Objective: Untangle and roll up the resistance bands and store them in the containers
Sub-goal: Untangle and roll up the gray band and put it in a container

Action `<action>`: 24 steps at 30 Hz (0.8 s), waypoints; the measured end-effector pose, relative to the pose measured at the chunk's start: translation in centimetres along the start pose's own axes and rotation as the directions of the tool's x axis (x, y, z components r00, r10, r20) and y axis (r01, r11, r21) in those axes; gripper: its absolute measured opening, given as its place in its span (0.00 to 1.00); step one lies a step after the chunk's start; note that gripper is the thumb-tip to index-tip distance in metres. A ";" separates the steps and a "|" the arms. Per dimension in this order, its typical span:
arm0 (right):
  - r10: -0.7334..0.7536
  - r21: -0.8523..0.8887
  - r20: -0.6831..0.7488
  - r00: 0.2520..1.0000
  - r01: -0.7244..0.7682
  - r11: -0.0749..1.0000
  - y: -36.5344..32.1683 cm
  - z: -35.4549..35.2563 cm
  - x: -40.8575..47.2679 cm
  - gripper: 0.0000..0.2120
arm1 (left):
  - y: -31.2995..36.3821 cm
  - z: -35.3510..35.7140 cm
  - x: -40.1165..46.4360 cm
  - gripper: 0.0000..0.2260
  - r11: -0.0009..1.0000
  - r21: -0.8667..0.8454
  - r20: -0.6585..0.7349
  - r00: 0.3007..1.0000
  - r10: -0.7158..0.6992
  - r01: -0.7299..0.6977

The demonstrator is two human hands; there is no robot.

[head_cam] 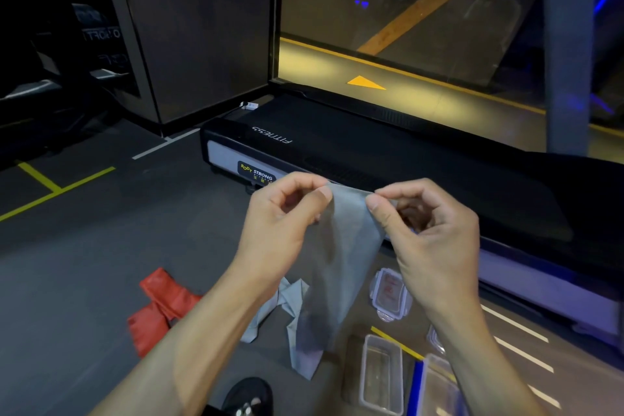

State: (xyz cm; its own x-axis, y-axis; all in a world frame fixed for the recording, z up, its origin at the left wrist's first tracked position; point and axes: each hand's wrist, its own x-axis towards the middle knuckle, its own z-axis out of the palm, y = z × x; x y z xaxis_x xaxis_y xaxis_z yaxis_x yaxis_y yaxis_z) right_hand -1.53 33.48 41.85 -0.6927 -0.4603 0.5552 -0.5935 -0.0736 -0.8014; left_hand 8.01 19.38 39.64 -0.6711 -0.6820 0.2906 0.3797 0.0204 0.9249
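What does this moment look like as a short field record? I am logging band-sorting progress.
left hand: fingers pinch top edge of grey band
right hand: fingers pinch same edge
grey band: held up, hanging to floor, lower end crumpled
red band: on floor, left, not rolled
open container: on floor, looks empty
lid: lying on floor near container
treadmill: behind hands

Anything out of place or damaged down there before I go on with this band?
Nothing looks damaged. The thin grey resistance band, pinched by the left hand and right hand, trails crumpled on the floor. The red resistance band lies bunched and unrolled. One clear plastic container sits open and empty.
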 end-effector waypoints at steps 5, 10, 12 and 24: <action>0.085 0.126 -0.019 0.996 -0.082 0.989 0.2 0.0 0.3 0.05 | -0.1 0.4 0.0 0.05 1.000 -0.017 0.005 1.000 -0.005 0.005; 0.239 0.238 0.081 0.968 -0.251 0.938 0.9 0.0 0.3 0.07 | -0.3 -0.1 0.2 0.04 1.000 -0.019 -0.010 1.000 -0.006 0.006; 0.200 0.247 0.052 0.978 -0.207 0.947 1.0 0.0 0.2 0.04 | -0.2 -0.1 0.3 0.02 0.997 -0.064 -0.002 0.999 -0.036 0.035; 0.020 0.408 0.319 0.948 -0.157 0.900 0.8 -0.7 0.1 0.11 | 0.7 -0.2 -0.7 0.05 0.989 -0.118 0.362 0.932 -0.036 0.084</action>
State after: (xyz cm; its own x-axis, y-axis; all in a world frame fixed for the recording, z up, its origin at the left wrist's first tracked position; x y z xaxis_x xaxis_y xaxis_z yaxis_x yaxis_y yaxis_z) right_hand -2.33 34.01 41.39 -0.5376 -0.7199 0.4390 -0.2584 -0.3550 -0.8985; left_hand 8.84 19.74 40.08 -0.8690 -0.3717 0.3266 0.3949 -0.1234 0.9104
